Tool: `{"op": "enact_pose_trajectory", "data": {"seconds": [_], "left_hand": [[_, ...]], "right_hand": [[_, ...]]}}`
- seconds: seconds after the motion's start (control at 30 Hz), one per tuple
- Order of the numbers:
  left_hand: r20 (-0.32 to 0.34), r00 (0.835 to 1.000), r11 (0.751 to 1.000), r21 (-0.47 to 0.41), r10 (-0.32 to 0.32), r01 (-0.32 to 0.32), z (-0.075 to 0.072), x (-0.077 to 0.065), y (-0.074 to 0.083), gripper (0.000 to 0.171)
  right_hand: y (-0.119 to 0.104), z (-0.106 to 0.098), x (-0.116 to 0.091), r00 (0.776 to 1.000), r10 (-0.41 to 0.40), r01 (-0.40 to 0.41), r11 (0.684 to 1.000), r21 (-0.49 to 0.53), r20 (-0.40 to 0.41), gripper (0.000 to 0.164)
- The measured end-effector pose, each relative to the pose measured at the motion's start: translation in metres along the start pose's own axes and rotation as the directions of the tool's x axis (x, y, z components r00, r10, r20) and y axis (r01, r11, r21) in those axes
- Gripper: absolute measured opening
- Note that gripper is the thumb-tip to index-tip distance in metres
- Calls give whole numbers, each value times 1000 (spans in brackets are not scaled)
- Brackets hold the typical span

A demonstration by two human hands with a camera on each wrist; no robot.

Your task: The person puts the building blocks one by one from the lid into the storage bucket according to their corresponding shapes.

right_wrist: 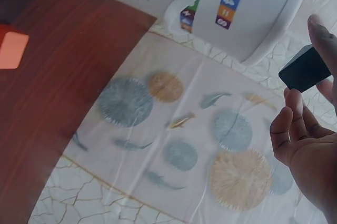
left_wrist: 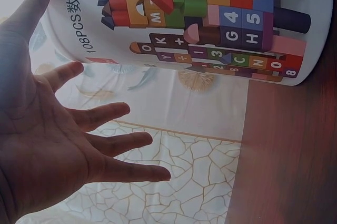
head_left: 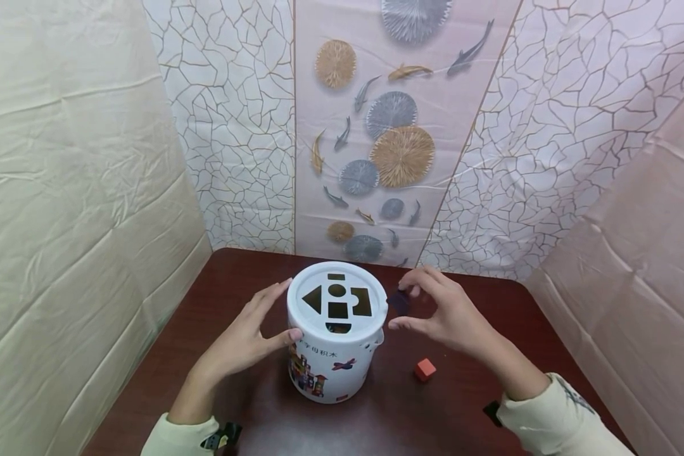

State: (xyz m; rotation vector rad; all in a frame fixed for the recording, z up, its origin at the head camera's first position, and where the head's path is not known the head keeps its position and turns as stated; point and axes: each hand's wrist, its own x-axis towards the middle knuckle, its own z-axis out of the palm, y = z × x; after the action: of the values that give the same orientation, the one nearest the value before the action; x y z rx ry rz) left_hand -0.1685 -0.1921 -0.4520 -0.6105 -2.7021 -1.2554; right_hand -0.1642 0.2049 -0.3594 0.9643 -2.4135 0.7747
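Observation:
A white bucket (head_left: pixel 333 373) printed with coloured building blocks stands upright, topped by a white lid (head_left: pixel 321 326) with several shaped holes. My left hand (head_left: pixel 242 345) is at its left side, fingers spread; thumb and index fingertip reach the lid's edge. The other fingers of that hand (left_wrist: pixel 68 134) extend free in the left wrist view. Right of the bucket, my right hand (head_left: pixel 447 310) holds a dark block (right_wrist: pixel 305 70) between thumb and fingers, above the table and beside the rim. Below this hand, a red cube (head_left: pixel 425 369) rests on the table.
The dark red-brown table (head_left: pixel 450 418) carries the bucket and the cube. Patterned cloth (head_left: pixel 239 126) hangs behind its far edge, with plain cloth (head_left: pixel 74 209) at the left and more at the right. A white handle (right_wrist: pixel 171 16) hangs on the bucket's side.

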Motion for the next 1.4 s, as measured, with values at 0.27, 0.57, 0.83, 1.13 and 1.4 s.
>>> {"op": "enact_pose_trajectory", "data": {"seconds": [0.27,0.57,0.83,1.13,1.4], "left_hand": [[-3,1000,1000,2,-1,2,0,0,0,97],[-7,1000,1000,-2,9,-9,2,-1,-1,96],[-5,1000,1000,-7,-4,4,1,-1,-2,97],[6,1000,1000,-5,-5,5,1,-1,-2,97],[9,1000,1000,-11,-14,14,0,-3,-1,98]], "right_hand": [[-11,12,20,999,-34,33,998,50,16,56],[-19,37,37,998,-46,42,991,127,31,53],[-30,60,57,995,-24,4,977,212,93,59],[-38,85,75,986,16,-51,977,206,165,63],[-41,95,81,982,-5,-27,986,164,188,61]]}}
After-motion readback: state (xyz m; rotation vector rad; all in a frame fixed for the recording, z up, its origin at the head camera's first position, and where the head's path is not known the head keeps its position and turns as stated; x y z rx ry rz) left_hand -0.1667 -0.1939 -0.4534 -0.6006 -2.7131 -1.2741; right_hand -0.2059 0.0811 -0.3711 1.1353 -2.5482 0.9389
